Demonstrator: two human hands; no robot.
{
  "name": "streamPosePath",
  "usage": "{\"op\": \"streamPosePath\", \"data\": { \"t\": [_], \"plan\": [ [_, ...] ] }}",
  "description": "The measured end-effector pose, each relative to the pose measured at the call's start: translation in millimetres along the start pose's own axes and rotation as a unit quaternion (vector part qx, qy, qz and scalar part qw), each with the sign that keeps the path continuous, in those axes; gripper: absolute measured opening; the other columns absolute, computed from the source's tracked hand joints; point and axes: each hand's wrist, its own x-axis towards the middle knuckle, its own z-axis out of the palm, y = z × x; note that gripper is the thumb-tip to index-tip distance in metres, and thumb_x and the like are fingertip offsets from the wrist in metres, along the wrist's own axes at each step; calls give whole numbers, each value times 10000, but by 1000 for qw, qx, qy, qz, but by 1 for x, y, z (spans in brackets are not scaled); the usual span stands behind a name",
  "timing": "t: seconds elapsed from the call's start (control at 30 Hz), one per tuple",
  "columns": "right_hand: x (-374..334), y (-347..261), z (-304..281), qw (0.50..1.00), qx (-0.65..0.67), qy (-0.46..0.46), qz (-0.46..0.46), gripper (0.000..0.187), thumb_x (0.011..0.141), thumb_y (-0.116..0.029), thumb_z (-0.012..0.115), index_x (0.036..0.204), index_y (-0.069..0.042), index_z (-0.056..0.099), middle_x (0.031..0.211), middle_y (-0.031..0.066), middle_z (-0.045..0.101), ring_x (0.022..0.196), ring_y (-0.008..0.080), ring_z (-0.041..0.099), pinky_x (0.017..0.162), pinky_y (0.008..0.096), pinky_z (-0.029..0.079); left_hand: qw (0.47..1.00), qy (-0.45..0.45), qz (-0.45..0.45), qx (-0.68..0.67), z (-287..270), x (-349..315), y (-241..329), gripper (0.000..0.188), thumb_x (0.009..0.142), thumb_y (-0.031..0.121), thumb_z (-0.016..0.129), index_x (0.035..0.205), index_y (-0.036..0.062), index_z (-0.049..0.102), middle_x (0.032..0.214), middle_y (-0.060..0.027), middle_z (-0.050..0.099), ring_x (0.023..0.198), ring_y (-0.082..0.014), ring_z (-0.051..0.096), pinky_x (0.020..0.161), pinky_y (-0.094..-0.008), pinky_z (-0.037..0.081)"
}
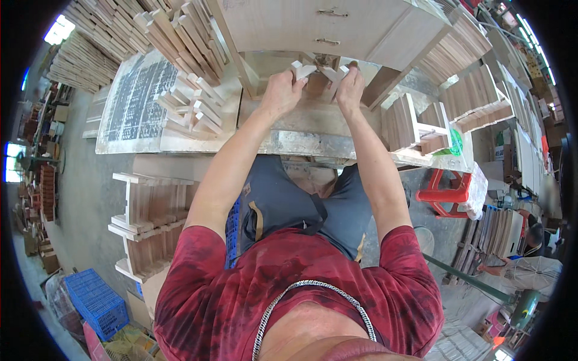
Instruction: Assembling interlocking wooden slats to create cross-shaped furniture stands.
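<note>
My left hand [282, 95] is closed on a pale wooden piece [303, 70] whose ends branch apart. To its right, my right hand [350, 91] pinches another pale wooden piece [333, 74] of similar shape. The two pieces are held a little apart, over the bench in front of a small metal machine part [325, 60]. That part sits in an opening under a wooden cabinet front [313, 27]. Whether the pieces touch the machine cannot be made out.
A pile of joined wooden pieces [195, 108] lies on the bench to the left, with long strips behind. At the right stand small stacked wooden panels [400, 123]. A red stool [445, 194] stands beyond the right bench end; a blue crate [96, 304] sits lower left.
</note>
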Motion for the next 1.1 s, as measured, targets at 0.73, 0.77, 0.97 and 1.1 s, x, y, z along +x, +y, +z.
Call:
{"op": "streamPosePath", "data": {
  "t": [0.73,0.77,0.97,1.1],
  "plan": [
    [-110,-104,-91,683,-317,-308,-581,423,653,-3,737,1069,-53,676,1272,136,591,1082,315,588,860,407,532,848,-179,-136,-480,-137,-138,16,335,965,297,661,1026,-29,712,859,-87,722,708,-142,692,600,-292,573],
    [-111,-108,-82,680,-311,-314,-585,423,653,-3,737,1069,-53,676,1272,136,591,1082,315,588,860,407,532,848,-169,-139,-482,-146,-148,13,335,965,297,661,1026,-29,712,859,-87,722,708,-142,692,600,-292,573],
    [-106,-143,-8,765,-136,-291,-558,370,737,59,746,1084,-57,689,1172,135,673,1020,331,632,872,403,526,855,56,-108,-505,-194,-196,-46,464,931,335,711,1121,-84,657,943,-147,717,771,-197,714,660,-318,604],
    [-79,-172,76,828,36,-386,-404,166,893,6,693,1055,-30,701,1160,111,689,1041,235,640,886,376,518,910,383,-155,17,-170,-202,-105,673,814,334,824,1259,-102,571,1015,-172,711,889,-268,714,800,-355,595]
  ]
}}
